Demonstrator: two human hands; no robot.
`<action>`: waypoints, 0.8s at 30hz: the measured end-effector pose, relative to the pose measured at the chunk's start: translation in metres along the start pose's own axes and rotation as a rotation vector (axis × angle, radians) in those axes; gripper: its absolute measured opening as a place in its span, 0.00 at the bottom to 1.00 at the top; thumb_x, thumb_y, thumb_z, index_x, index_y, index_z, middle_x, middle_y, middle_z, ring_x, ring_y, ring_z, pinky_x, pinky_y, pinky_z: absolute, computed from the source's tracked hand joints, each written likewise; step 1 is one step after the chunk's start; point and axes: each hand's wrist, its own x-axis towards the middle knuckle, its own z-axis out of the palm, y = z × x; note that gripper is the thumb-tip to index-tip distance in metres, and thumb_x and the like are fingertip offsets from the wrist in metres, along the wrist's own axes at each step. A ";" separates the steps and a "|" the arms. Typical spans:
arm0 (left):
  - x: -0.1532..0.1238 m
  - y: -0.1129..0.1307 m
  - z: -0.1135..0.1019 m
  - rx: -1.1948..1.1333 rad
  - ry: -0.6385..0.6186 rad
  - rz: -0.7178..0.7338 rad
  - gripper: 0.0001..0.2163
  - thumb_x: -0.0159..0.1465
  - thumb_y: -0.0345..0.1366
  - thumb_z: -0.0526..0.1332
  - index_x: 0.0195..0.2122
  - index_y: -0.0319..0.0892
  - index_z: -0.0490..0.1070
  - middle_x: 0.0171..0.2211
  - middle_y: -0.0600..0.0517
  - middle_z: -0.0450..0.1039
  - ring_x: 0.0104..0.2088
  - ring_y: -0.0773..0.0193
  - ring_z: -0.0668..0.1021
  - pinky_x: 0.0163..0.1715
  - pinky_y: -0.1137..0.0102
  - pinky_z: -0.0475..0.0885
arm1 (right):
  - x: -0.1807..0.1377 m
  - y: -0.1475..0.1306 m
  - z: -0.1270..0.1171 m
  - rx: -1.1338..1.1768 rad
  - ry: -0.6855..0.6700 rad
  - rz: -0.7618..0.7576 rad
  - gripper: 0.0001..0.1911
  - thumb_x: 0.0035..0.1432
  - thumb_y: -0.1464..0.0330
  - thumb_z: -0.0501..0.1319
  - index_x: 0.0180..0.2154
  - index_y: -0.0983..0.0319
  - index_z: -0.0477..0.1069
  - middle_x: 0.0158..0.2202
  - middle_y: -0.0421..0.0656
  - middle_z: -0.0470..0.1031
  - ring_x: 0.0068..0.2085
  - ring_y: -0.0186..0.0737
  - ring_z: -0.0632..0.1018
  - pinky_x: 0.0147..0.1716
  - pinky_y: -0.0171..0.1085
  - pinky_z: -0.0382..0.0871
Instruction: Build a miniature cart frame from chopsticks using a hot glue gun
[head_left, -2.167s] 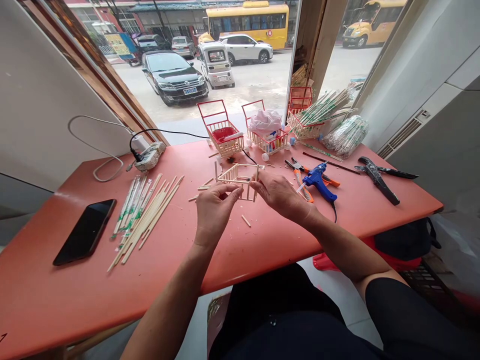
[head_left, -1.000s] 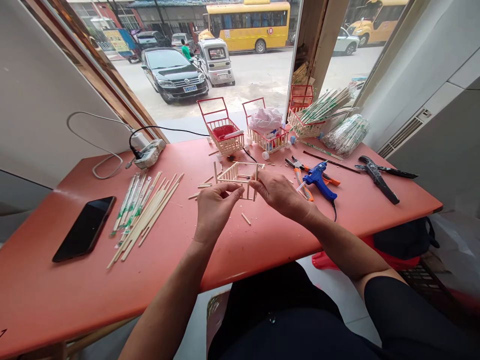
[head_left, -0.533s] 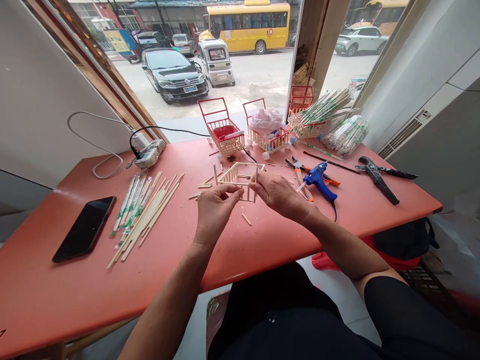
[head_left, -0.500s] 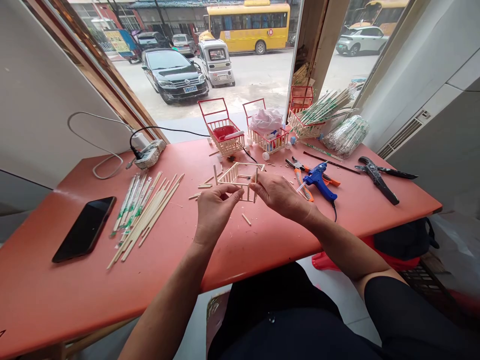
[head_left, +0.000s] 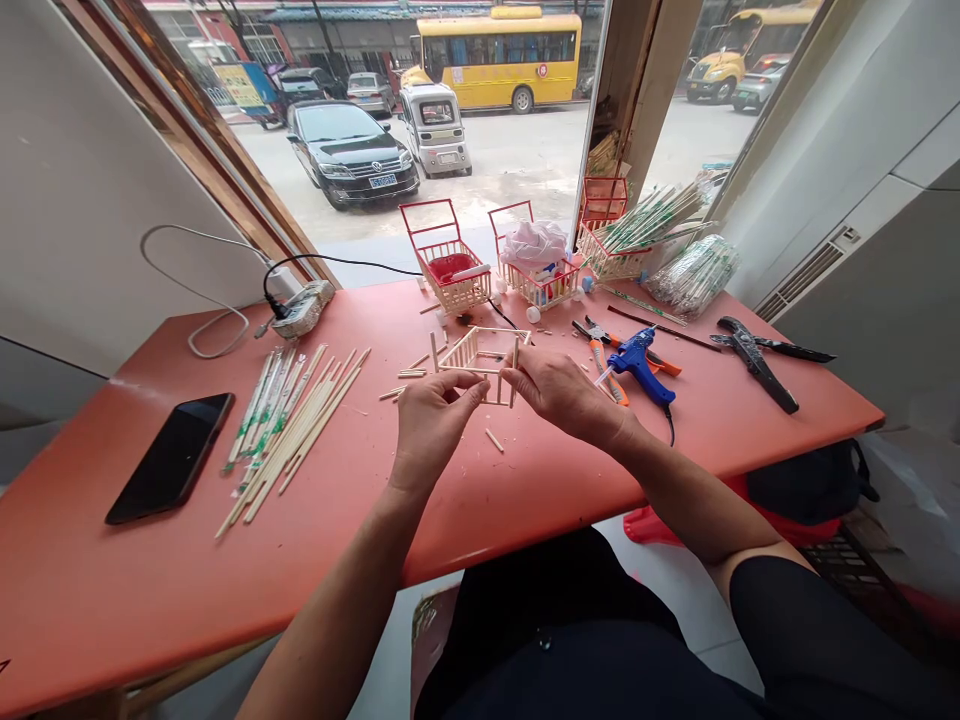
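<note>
A small basket frame of pale wooden sticks (head_left: 480, 352) stands on the salmon-red table (head_left: 525, 480) at the middle. My left hand (head_left: 429, 425) pinches its near left corner with thumb and fingers closed. My right hand (head_left: 559, 392) grips its near right upright post, fingers curled. A short loose stick (head_left: 493, 440) lies just in front of the frame, between my hands.
A pile of chopsticks (head_left: 292, 420) and a black phone (head_left: 171, 457) lie to the left. A blue glue gun (head_left: 640, 362), orange pliers (head_left: 600, 352) and black cutters (head_left: 754, 352) lie to the right. Small red-framed stick carts (head_left: 448, 262) and wrapped chopstick bundles (head_left: 694, 268) stand by the window.
Both hands keep their hold on the stick frame in the same place. Only the camera has shifted slightly and traffic outside has moved.
</note>
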 end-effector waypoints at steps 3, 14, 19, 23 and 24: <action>0.000 -0.001 0.000 0.002 -0.011 -0.008 0.13 0.58 0.49 0.71 0.29 0.44 0.85 0.28 0.49 0.82 0.29 0.59 0.77 0.31 0.66 0.69 | 0.000 0.001 0.001 0.006 0.006 -0.006 0.11 0.79 0.63 0.55 0.42 0.60 0.70 0.36 0.44 0.75 0.37 0.42 0.72 0.41 0.39 0.62; -0.001 -0.002 -0.001 -0.002 0.004 -0.008 0.12 0.57 0.48 0.71 0.31 0.44 0.86 0.30 0.48 0.84 0.29 0.60 0.77 0.31 0.66 0.70 | 0.002 0.001 0.003 0.015 0.021 -0.014 0.09 0.78 0.66 0.56 0.41 0.60 0.69 0.35 0.43 0.74 0.36 0.41 0.71 0.41 0.39 0.61; 0.000 -0.003 -0.003 0.017 -0.004 -0.001 0.12 0.58 0.47 0.70 0.32 0.44 0.87 0.28 0.50 0.83 0.26 0.62 0.75 0.30 0.66 0.68 | 0.002 -0.002 0.001 0.014 0.020 0.007 0.09 0.77 0.66 0.57 0.40 0.59 0.68 0.34 0.41 0.72 0.35 0.41 0.70 0.41 0.38 0.60; -0.003 0.001 -0.007 0.044 0.016 0.031 0.12 0.60 0.46 0.70 0.35 0.44 0.88 0.28 0.51 0.83 0.24 0.64 0.72 0.30 0.67 0.68 | 0.001 -0.003 -0.002 0.004 0.027 0.024 0.09 0.77 0.66 0.56 0.39 0.59 0.68 0.33 0.41 0.72 0.33 0.40 0.69 0.40 0.38 0.60; -0.004 0.003 -0.008 0.047 0.033 0.046 0.11 0.61 0.46 0.70 0.35 0.44 0.88 0.28 0.51 0.83 0.24 0.64 0.72 0.30 0.67 0.68 | 0.001 -0.002 -0.003 -0.004 0.035 0.024 0.09 0.77 0.66 0.56 0.39 0.59 0.68 0.33 0.41 0.72 0.33 0.40 0.69 0.39 0.38 0.60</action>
